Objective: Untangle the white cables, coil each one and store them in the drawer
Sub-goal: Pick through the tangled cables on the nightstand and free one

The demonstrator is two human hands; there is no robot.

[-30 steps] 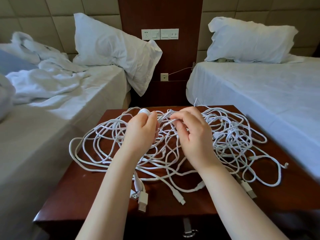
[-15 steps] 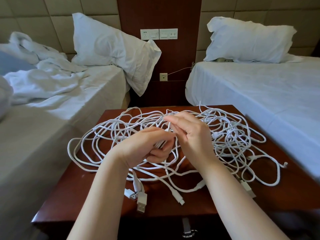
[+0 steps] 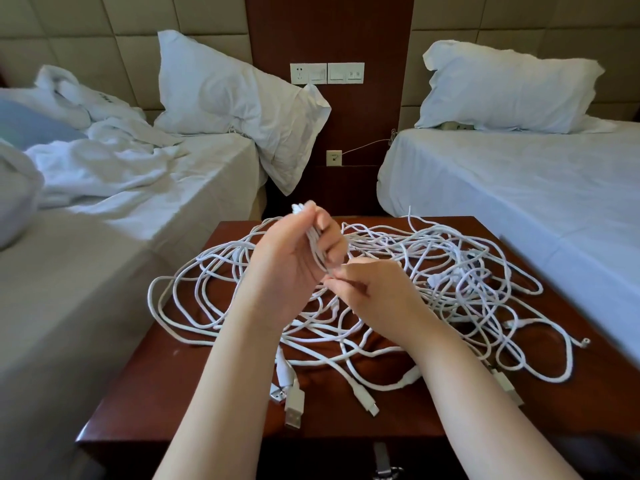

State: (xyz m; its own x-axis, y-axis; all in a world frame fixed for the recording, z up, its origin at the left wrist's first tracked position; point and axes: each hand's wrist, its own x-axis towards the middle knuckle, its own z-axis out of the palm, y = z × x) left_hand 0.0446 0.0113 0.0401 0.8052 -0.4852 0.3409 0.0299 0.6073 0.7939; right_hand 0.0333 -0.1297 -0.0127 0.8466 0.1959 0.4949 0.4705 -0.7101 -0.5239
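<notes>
Head view: gripping gathered strands of the white cables (image 3: 434,280) in the curled fingers (image 3: 329,233) of the left hand (image 3: 291,265), up over the tangle on the table (image 3: 207,375), likely to keep loops together; pinching one strand with the right hand (image 3: 374,296) just below, probably to feed it

Two hands are showing, the left hand (image 3: 294,261) and the right hand (image 3: 375,294). One nightstand (image 3: 162,382) is carrying one tangle of white cables (image 3: 450,271); the cable count cannot be told, though at least four plug ends (image 3: 294,407) are lying near its front. Two beds are flanking it, the left bed (image 3: 138,209) and the right bed (image 3: 519,188), with one pillow each, the left pillow (image 3: 235,98) and the right pillow (image 3: 512,88). Two wall plates (image 3: 308,73), one small socket (image 3: 334,158) and one drawer pull (image 3: 381,457) are showing
</notes>
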